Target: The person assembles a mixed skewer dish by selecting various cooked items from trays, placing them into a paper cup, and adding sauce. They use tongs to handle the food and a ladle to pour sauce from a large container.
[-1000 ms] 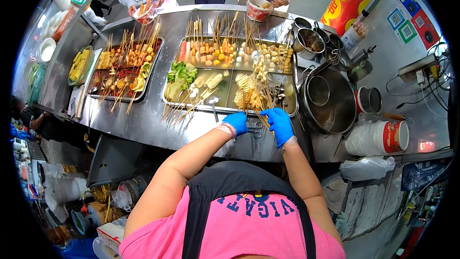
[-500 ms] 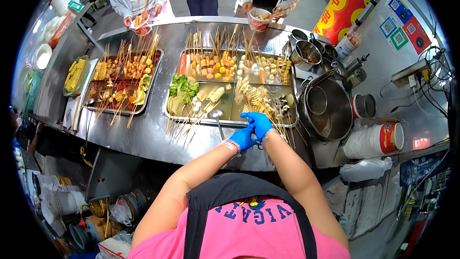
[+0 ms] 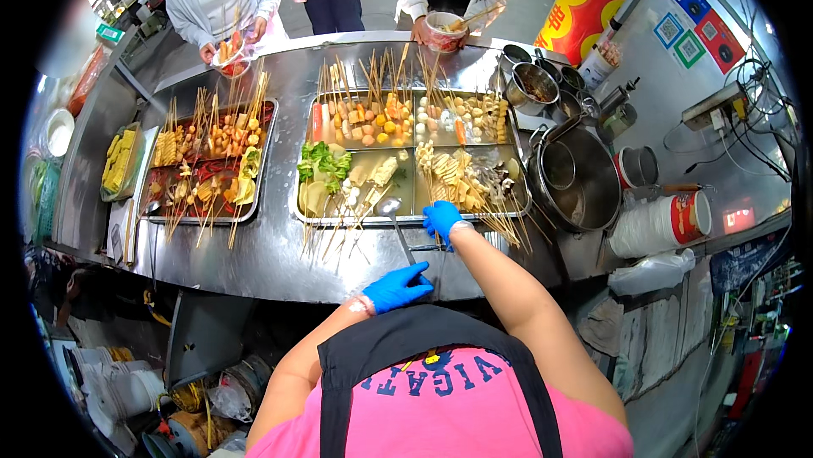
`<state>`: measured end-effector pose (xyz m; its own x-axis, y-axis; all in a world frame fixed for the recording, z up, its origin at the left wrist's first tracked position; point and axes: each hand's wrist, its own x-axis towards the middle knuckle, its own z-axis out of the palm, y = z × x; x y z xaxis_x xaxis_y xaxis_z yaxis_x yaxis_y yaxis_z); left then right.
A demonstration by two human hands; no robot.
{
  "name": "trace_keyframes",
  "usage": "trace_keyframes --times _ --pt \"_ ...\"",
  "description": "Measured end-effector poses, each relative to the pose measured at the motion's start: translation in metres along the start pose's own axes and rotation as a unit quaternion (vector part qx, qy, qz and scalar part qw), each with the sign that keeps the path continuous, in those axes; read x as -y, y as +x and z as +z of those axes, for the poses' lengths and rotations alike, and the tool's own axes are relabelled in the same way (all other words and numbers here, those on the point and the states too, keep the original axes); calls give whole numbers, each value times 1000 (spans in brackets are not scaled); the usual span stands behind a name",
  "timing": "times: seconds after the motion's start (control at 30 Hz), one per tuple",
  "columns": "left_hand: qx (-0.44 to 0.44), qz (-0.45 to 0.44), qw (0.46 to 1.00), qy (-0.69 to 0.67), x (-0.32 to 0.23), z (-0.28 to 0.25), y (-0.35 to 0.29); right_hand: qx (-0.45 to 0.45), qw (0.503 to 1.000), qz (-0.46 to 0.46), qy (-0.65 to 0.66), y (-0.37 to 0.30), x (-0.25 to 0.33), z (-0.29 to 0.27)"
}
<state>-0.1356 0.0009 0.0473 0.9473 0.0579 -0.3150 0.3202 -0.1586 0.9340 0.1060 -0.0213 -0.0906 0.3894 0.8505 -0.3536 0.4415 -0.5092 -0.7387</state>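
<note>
Two hands in blue gloves are seen in the head view, both extended over the steel counter [image 3: 292, 267]. The right hand [image 3: 442, 221] is held at the near rim of a divided steel tray [image 3: 414, 180], beside the stick ends of the bamboo skewers [image 3: 449, 172]; its fingers are curled, and whether anything is pinched cannot be told. The left hand [image 3: 400, 287] is held lower, over the counter's near edge, its fingers loosely spread and pointed rightward, well apart from the tray. The skewers, threaded with pale folded slices, are set in the tray's near right compartment, their sticks leaned over the rim. In the near left compartment, leafy greens [image 3: 329, 162] are placed, and a ladle [image 3: 389, 206] is rested across the rim. A deep pot [image 3: 584, 204] is stood to the right. Across the counter, plastic bowls [image 3: 446, 30] are held by two of three people.
</note>
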Motion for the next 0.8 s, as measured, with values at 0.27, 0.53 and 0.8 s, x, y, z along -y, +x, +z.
trace_keyframes --times 0.27,0.53,0.8 --pt "-87 -39 989 -109 -1 -21 -62 -111 967 -27 -226 -136 146 -32" --pt "-226 -65 972 -1 -17 -27 -53 -170 972 114 118 -246 77 -58" --pt "-234 -31 968 -91 -24 -3 -9 -73 797 135 584 -263 24 -54"
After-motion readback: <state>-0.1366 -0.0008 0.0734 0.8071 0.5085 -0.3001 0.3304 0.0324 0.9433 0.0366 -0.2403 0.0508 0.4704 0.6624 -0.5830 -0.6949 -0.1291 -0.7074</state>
